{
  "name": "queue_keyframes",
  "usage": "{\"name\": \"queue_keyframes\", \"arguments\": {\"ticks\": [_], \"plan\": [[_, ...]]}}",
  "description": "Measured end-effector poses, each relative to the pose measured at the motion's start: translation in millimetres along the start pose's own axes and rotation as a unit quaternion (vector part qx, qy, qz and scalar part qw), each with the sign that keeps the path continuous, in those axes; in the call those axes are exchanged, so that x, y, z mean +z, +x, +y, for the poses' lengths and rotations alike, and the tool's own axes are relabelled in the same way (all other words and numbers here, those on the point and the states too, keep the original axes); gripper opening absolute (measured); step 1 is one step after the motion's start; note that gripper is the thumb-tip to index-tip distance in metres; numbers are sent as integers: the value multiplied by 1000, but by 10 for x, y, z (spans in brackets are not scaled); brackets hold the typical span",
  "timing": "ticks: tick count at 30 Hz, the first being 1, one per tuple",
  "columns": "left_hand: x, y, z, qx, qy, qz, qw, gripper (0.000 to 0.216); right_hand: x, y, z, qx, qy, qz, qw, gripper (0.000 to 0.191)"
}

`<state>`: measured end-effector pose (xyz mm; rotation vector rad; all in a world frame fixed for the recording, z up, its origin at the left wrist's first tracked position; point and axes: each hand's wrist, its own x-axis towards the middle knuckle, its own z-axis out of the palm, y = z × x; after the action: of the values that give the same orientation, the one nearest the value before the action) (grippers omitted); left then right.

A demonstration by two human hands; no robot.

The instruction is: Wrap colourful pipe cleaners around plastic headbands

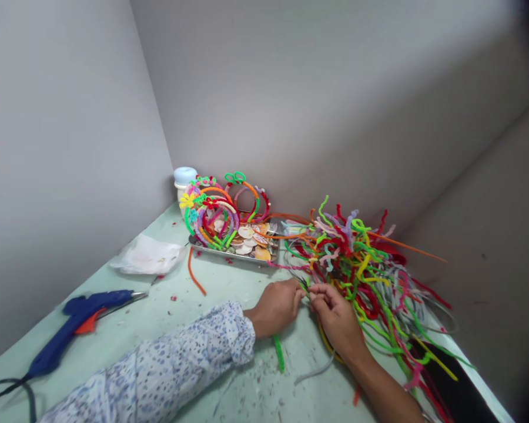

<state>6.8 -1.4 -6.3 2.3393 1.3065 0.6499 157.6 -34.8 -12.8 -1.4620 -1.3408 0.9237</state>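
Sleeve (167, 361) has room leftward; pipe cleaners (361, 273) crowd right hand (338, 322) and table edge (479, 377).

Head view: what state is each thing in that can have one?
Left hand: pinching a thin green piece
Right hand: pinching at the same piece
Glue gun: lying on its side
Plastic bag: crumpled
Tray: loaded with shell-like pieces
Headbands: hooped, decorated
Pipe cleaners: tangled heap
Blue-topped container: upright

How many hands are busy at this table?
2: the left hand, emerging from a patterned sleeve, and the right hand beside it, near the pile of fuzzy stems.
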Motion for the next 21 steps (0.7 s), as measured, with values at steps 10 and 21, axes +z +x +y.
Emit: {"name": "queue_keyframes", "arguments": {"ticks": [10, 21], "plan": [[-6, 30, -7, 3, -135, 13, 991, 23, -11, 20, -15, 10, 8, 7, 1000, 23], [2, 25, -6, 3, -115, 28, 993, 17, -7, 30, 10, 17, 19, 7, 1000, 21]]}}
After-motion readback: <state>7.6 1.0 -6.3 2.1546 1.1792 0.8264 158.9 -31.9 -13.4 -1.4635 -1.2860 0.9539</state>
